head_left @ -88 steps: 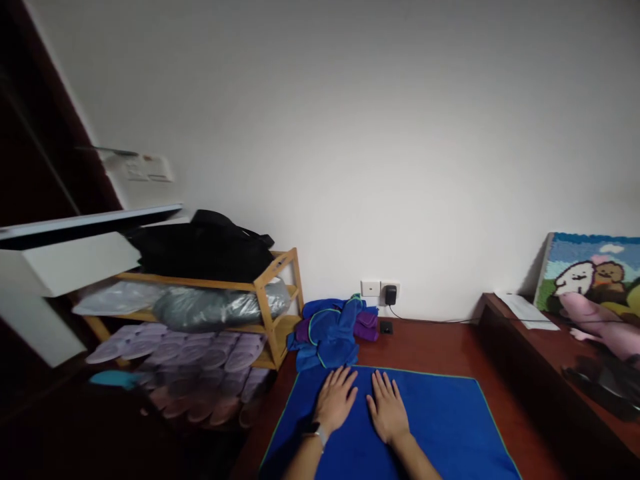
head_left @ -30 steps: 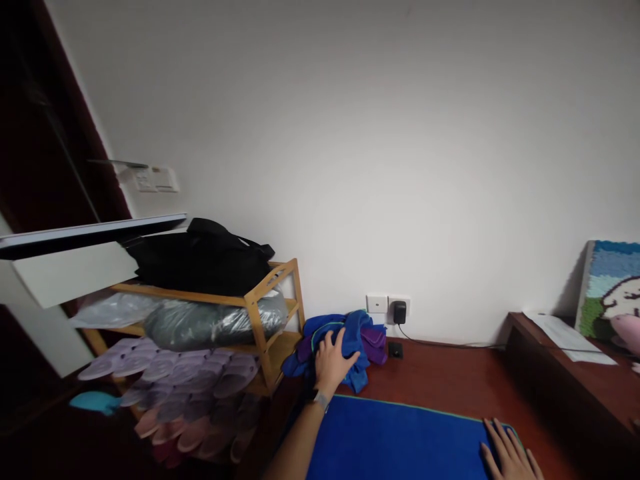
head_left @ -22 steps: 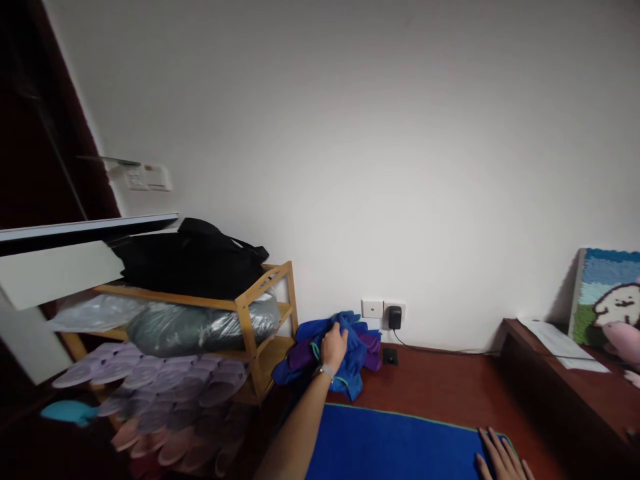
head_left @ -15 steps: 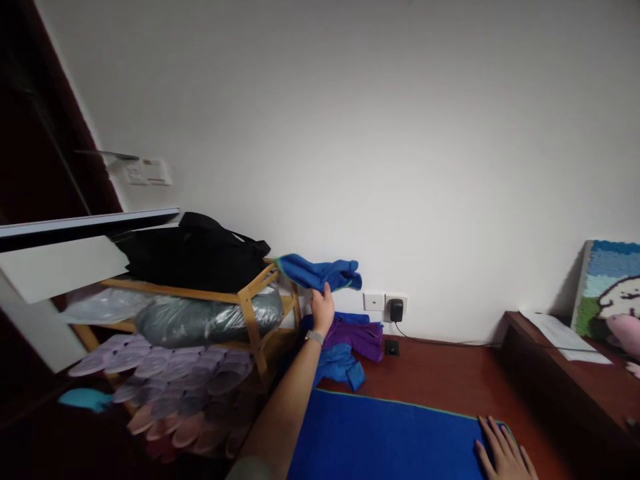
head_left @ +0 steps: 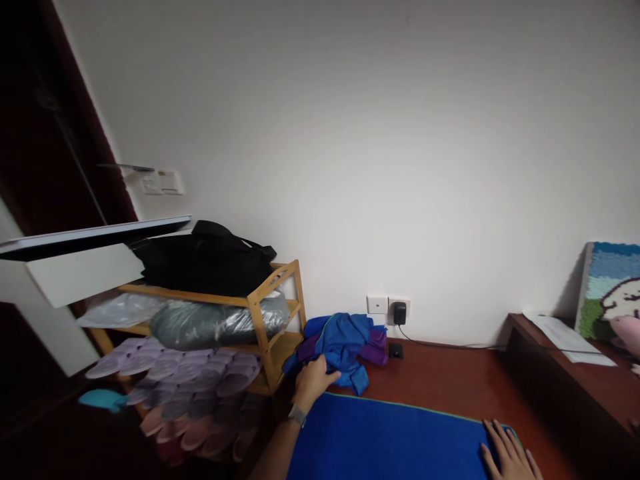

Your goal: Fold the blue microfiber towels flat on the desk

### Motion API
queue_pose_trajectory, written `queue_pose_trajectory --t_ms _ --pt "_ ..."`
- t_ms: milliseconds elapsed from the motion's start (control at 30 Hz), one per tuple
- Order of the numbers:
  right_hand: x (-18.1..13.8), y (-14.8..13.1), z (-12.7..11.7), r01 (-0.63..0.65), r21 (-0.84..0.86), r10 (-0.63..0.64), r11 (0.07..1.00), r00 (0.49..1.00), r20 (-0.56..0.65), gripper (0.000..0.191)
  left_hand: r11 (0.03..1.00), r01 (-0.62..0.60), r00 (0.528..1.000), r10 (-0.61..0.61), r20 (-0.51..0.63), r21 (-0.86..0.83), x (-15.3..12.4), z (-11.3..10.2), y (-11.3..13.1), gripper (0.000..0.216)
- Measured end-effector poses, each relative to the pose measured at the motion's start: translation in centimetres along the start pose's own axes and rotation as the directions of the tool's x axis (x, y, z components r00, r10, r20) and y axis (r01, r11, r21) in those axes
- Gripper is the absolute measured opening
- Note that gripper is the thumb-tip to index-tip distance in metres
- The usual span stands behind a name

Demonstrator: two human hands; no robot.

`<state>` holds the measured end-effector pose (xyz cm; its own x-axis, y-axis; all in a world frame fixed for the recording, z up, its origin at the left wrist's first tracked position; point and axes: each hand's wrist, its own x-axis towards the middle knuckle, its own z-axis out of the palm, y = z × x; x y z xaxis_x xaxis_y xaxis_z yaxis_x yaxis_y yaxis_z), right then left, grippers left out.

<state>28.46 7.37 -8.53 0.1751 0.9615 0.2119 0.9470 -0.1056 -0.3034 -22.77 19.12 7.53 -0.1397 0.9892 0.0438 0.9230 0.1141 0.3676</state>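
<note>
My left hand (head_left: 313, 380) is closed on a blue cloth (head_left: 343, 340) with a green edge, at the near side of a heap of blue and purple cloths (head_left: 376, 348) against the wall. A large blue towel (head_left: 390, 440) lies spread flat on the red-brown floor in front of me. My right hand (head_left: 510, 457) rests open, fingers spread, on that towel's far right corner. A watch shows on my left wrist.
A bamboo rack (head_left: 273, 313) stands left of the heap, holding a black bag (head_left: 210, 257), wrapped bundles and rows of slippers (head_left: 200, 373). A wall outlet with a charger (head_left: 399, 311) is behind the heap. A dark wooden bench (head_left: 565, 387) with papers and a tufted picture (head_left: 613, 290) is at right.
Both hands left the towel's middle. My left hand reached to the heap, lifted a blue cloth high, then brought it down near the towel's edge. My right hand moved to the right corner.
</note>
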Motion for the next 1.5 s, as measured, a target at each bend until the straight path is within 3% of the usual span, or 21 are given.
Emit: queue_pose_trajectory --t_ms 133,367,500,600,733,867,967,1067,1200,1333,1500 --pt "0.0 -0.2 0.1 -0.028 -0.001 0.028 1.000 1.000 -0.013 0.072 0.996 -0.013 1.000 0.015 -0.025 0.089 -1.2 2.2 -0.7 0.039" --pt "0.1 -0.1 -0.1 -0.025 -0.048 0.026 0.999 1.000 0.009 0.077 0.990 0.021 0.994 -0.005 -0.113 0.141 1.6 4.5 0.4 0.046" --pt "0.0 -0.4 -0.1 -0.032 -0.074 0.032 0.997 0.999 0.004 0.076 0.983 0.035 0.987 -0.006 -0.160 0.180 -0.8 4.8 0.4 0.048" --pt "-0.1 -0.5 0.0 -0.044 -0.081 0.044 0.996 0.999 0.009 0.079 0.982 -0.055 0.983 0.085 -0.161 0.182 -3.4 5.5 0.7 0.034" --pt "-0.1 -0.4 0.1 -0.040 -0.063 0.040 0.997 0.999 -0.002 0.079 0.968 -0.204 0.968 0.222 -0.118 0.146 -3.9 7.3 2.8 0.022" --pt "0.1 -0.3 0.1 -0.041 -0.060 0.043 0.997 0.999 0.025 0.078 0.974 -0.196 0.968 0.211 -0.139 0.113 -1.3 9.2 6.1 0.036" --pt "0.3 -0.5 -0.1 -0.045 -0.078 0.048 0.996 0.998 0.038 0.078 0.978 -0.195 0.970 0.204 -0.132 0.079 -0.4 9.5 7.2 0.044" --pt "0.1 -0.5 -0.1 -0.048 -0.103 0.053 0.993 0.998 0.044 0.078 0.959 -0.280 0.958 0.282 -0.062 0.035 -2.0 8.5 5.4 0.042" --pt "-0.2 0.0 0.4 -0.035 -0.091 0.042 0.995 0.996 0.076 0.079 0.917 -0.399 0.917 0.399 0.003 -0.010 -5.9 5.9 -1.0 0.036" --pt "-0.3 0.5 0.8 -0.053 -0.081 0.061 0.995 0.994 0.096 0.081 0.942 -0.325 0.945 0.326 0.007 0.080 -8.5 4.5 -7.2 0.050" --pt "-0.1 0.7 0.4 -0.038 -0.068 0.047 0.997 0.988 0.145 0.085 0.953 -0.250 0.968 0.251 0.016 0.170 -8.8 5.2 -9.3 0.063"
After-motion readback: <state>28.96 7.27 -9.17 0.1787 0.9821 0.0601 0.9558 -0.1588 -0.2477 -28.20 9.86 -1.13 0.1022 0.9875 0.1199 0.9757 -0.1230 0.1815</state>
